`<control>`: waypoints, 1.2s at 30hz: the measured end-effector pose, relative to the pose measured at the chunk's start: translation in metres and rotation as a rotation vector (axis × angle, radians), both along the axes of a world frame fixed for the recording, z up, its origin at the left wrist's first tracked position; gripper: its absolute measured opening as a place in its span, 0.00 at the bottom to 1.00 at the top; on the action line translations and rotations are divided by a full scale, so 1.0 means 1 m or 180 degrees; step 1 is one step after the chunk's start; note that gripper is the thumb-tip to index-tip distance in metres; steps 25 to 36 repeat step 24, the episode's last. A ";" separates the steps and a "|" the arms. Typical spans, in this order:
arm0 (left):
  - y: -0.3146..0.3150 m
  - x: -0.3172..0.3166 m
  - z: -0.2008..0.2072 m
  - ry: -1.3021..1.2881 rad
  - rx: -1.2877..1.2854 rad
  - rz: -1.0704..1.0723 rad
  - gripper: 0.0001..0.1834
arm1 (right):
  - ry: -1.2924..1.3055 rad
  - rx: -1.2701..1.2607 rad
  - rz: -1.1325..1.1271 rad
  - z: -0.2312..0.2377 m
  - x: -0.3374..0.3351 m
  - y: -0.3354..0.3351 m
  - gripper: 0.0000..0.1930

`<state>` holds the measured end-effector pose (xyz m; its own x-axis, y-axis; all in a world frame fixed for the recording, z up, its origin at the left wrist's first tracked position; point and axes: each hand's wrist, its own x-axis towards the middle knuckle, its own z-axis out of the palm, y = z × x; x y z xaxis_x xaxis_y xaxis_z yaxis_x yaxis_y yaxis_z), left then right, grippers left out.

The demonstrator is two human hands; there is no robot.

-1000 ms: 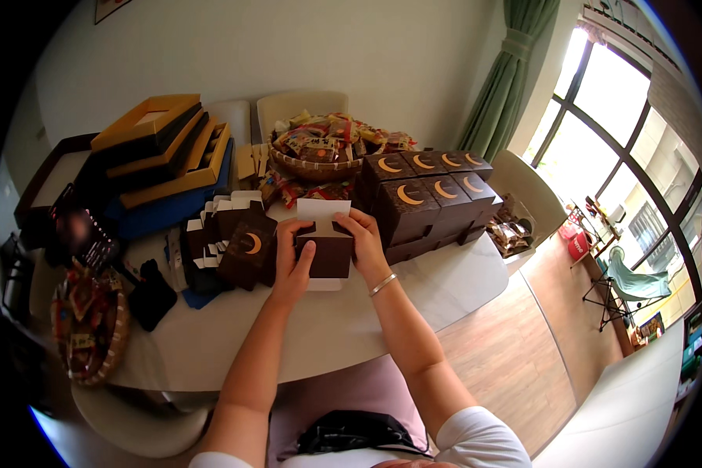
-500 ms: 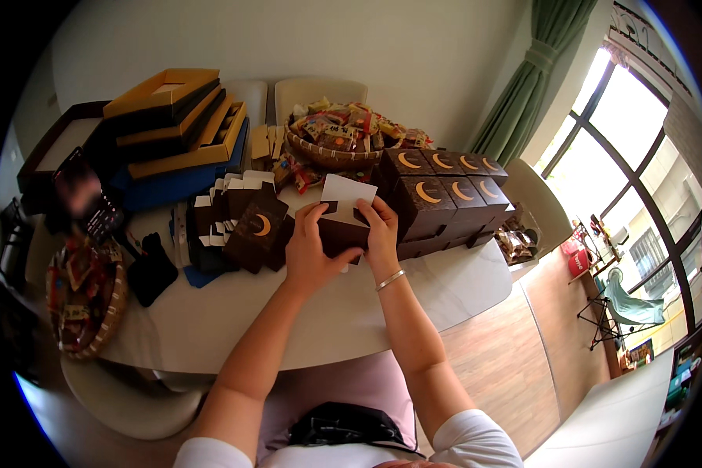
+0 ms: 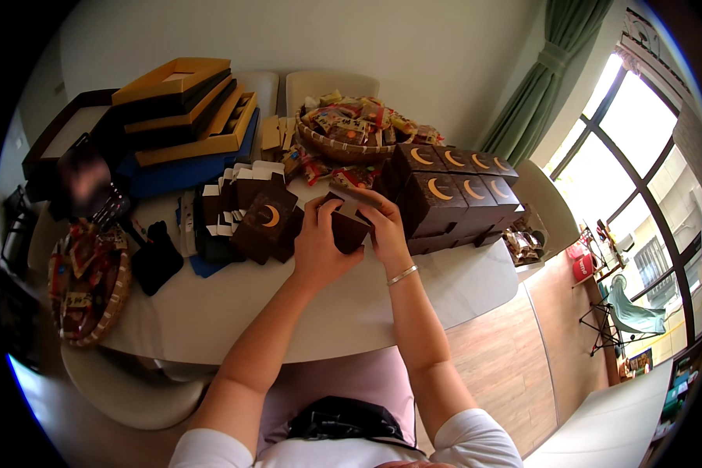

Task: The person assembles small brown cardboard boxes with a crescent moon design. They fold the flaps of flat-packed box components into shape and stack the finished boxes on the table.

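Between my two hands sits a small dark brown cardboard box point(image 3: 349, 232), held above the white table. My left hand point(image 3: 320, 248) wraps its left side, with the thumb across the near face. On the right side, my right hand point(image 3: 384, 232) grips the box, its fingers bent over the lid flap, which tilts above the top. To the left lie flattened or unfinished brown boxes point(image 3: 264, 222) with a gold crescent and white inner flaps. Immediately right of my hands, finished crescent boxes point(image 3: 438, 204) are stacked in rows.
A wicker basket point(image 3: 339, 148) heaped with wrapped snacks stands at the back; another basket point(image 3: 117, 300) is at the left edge. Black and gold trays point(image 3: 187, 142) pile up at the back left. A black pouch point(image 3: 157, 261) and a phone on a stand point(image 3: 109, 204) are nearby.
The box's white-inside flap stood up earlier; now it is folded toward the top, its dark side showing. My right fingers have moved over it. The whole view has shifted slightly.
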<state>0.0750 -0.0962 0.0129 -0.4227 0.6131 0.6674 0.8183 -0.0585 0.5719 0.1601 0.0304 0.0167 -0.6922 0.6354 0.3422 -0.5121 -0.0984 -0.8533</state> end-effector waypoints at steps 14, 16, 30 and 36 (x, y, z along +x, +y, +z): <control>-0.001 -0.001 0.005 -0.0494 0.0192 0.0045 0.50 | -0.0514 0.2131 -0.0861 0.008 0.003 -0.004 0.20; 0.001 0.001 0.005 -0.0480 0.0231 0.0203 0.52 | -0.0422 0.2019 -0.0922 0.002 0.000 0.000 0.20; 0.000 -0.006 0.004 -0.0431 -0.0138 0.0356 0.53 | -0.0269 0.1560 -0.0434 0.001 -0.002 0.000 0.31; 0.000 -0.006 0.004 -0.0431 -0.0138 0.0356 0.53 | -0.0269 0.1560 -0.0434 0.001 -0.002 0.000 0.31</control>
